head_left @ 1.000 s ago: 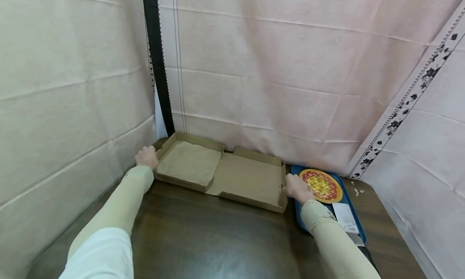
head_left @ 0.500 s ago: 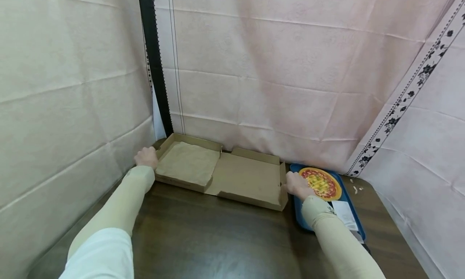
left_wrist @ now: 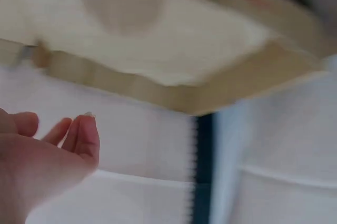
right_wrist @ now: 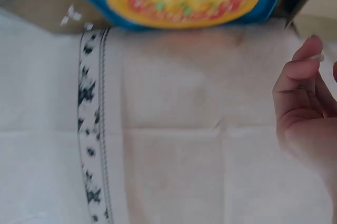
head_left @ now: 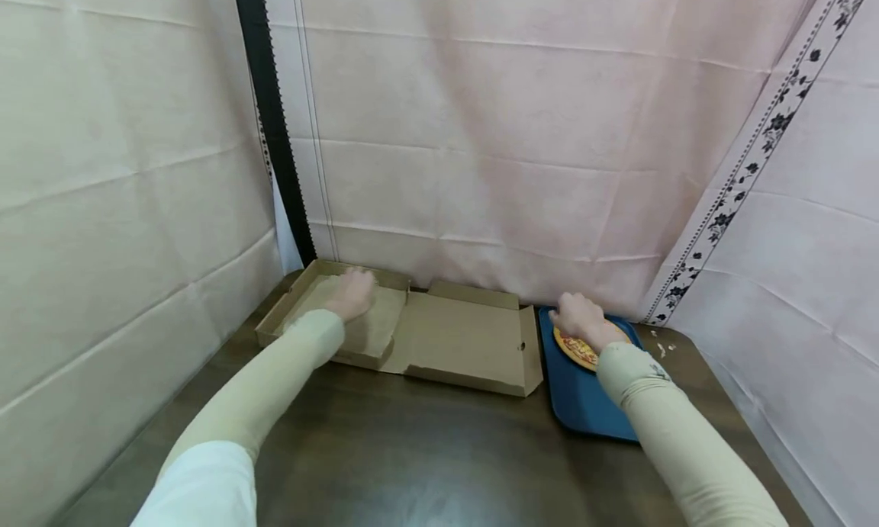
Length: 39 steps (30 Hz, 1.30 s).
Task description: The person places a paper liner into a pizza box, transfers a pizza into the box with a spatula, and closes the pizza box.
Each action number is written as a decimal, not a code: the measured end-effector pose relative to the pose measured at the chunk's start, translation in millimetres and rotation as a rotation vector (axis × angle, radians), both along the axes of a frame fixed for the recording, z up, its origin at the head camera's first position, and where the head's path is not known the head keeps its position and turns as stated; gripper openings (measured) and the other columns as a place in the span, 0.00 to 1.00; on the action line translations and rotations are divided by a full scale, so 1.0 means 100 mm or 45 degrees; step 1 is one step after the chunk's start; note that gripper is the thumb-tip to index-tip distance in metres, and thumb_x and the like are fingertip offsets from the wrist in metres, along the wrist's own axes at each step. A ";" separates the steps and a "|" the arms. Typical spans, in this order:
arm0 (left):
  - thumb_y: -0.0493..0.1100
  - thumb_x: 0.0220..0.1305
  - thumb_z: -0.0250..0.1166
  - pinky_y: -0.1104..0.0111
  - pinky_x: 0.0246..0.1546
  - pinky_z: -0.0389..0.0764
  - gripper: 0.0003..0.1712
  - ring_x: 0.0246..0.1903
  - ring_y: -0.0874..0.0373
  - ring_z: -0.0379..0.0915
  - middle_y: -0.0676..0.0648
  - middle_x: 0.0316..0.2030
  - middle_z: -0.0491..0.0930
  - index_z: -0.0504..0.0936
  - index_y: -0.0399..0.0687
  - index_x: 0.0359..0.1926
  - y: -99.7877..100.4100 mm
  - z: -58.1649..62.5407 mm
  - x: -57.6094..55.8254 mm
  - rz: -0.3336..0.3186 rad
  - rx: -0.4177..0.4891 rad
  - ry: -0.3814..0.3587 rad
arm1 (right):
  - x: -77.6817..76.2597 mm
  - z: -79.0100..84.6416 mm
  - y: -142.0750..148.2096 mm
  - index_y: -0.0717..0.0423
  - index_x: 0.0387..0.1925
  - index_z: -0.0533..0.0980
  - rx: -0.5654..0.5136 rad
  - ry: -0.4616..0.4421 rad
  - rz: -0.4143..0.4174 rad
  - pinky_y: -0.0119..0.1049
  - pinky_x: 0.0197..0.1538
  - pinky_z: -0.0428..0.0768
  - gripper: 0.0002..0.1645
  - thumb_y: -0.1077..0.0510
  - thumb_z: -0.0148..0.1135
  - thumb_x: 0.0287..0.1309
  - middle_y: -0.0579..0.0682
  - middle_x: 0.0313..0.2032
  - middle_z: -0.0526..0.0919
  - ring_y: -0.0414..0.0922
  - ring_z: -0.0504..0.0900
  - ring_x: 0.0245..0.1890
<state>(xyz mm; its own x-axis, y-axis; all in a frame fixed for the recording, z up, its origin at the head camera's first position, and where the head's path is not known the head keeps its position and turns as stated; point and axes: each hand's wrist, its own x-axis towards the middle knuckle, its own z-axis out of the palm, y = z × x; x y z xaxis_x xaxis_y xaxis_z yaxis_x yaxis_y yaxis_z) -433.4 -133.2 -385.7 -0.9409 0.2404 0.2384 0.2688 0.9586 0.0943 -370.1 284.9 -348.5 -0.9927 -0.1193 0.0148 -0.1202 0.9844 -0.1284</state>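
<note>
An open cardboard pizza box [head_left: 470, 336] lies flat on the table, its left half lined with a sheet of paper [head_left: 381, 322]. Over that lined half hovers my left hand [head_left: 352, 294]; in the left wrist view its fingers bend loosely with nothing between them. My right hand [head_left: 582, 319] is above the pizza [head_left: 575, 350], hiding part of it. That pizza, with red and yellow topping, lies on a blue tray [head_left: 580, 405]. The right wrist view shows the right hand's fingers [right_wrist: 295, 71] loosely curled and holding nothing, apart from the pizza.
Dark wooden table [head_left: 412, 451] extends in front of the box. Pale cloth walls [head_left: 481, 168] stand close behind and at both sides. Small white scraps [head_left: 661, 349] lie right of the tray. The right forearm covers the tray's right side.
My left hand has left the box's left edge and moved right over the paper. My right hand has let go of the box's right edge and moved right and up over the pizza.
</note>
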 end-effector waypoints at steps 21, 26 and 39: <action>0.70 0.71 0.38 0.50 0.72 0.54 0.38 0.76 0.52 0.45 0.52 0.73 0.58 0.63 0.55 0.71 2.33 -0.26 0.40 -0.486 -0.184 -0.258 | 0.07 0.28 0.36 0.53 0.16 0.67 -0.053 0.219 -0.114 0.38 0.21 0.66 0.28 0.46 0.43 0.72 0.49 0.15 0.66 0.47 0.71 0.17; 0.73 0.67 0.39 0.52 0.73 0.53 0.41 0.76 0.55 0.44 0.54 0.74 0.57 0.60 0.58 0.73 2.60 -0.35 0.53 -0.552 -0.293 -0.260 | 0.11 0.27 0.41 0.52 0.15 0.66 -0.091 0.192 -0.097 0.37 0.22 0.67 0.28 0.47 0.41 0.73 0.48 0.15 0.66 0.46 0.71 0.17; 0.90 0.45 0.38 0.54 0.76 0.43 0.63 0.77 0.57 0.36 0.56 0.75 0.53 0.55 0.60 0.75 2.94 -0.45 0.77 -0.668 -0.613 -0.199 | 0.30 0.08 0.76 0.59 0.28 0.73 -0.149 -0.195 -0.146 0.33 0.23 0.71 0.21 0.45 0.56 0.64 0.47 0.19 0.69 0.43 0.72 0.20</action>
